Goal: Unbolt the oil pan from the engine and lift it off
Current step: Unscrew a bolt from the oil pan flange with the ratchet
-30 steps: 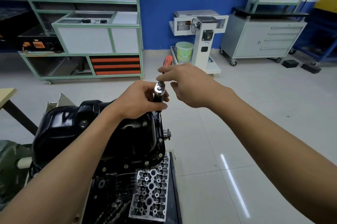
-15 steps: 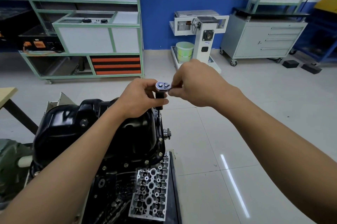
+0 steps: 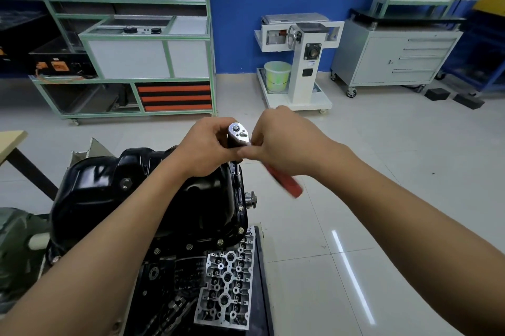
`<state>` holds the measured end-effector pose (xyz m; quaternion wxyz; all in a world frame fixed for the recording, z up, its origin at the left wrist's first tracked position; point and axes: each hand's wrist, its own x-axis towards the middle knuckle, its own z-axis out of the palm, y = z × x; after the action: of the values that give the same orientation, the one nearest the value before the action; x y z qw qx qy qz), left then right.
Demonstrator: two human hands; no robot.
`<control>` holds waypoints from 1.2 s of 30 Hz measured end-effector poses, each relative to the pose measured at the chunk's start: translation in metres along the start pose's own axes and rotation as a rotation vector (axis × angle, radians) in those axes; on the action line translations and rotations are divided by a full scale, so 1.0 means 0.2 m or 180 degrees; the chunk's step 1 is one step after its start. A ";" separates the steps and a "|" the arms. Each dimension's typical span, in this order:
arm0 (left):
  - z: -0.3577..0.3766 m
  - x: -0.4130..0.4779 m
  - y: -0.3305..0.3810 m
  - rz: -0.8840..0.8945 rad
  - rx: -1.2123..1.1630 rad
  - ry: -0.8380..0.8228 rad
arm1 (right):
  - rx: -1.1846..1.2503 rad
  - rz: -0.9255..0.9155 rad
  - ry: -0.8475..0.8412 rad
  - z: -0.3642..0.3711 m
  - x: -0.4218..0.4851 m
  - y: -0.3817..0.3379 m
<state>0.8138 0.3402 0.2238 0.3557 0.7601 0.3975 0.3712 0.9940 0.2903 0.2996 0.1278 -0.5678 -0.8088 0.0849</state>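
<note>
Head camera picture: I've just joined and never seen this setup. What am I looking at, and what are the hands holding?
This is a single view from a camera worn on the person's head, looking down along two bare arms; there is no robot. The black oil pan sits on the engine, with bolts along its flange. An aluminium cylinder head lies nearer the camera. The left hand grips the ratchet wrench just under its silver head. The right hand holds its red handle. An extension runs down to the pan's right edge.

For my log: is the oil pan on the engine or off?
On. The oil pan sits on the engine, with bolts in its flange.
</note>
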 end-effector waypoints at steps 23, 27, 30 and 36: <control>-0.01 0.01 0.04 -0.0330 0.0143 -0.0102 | 0.0597 -0.0439 -0.0015 -0.02 0.12 0.04; 0.00 0.01 0.02 -0.0261 0.0283 -0.0015 | -0.0321 0.0078 0.0223 -0.03 0.08 -0.01; 0.01 0.00 0.04 -0.0200 0.0187 0.0000 | -0.0677 0.0176 0.0312 -0.05 0.04 -0.03; 0.02 -0.01 0.08 -0.0194 0.0086 0.0052 | -0.0074 0.0088 -0.0076 0.04 -0.02 -0.08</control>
<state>0.8225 0.3308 0.2342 0.3533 0.7492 0.4284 0.3609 0.9781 0.2817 0.2963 0.1102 -0.5793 -0.8033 0.0840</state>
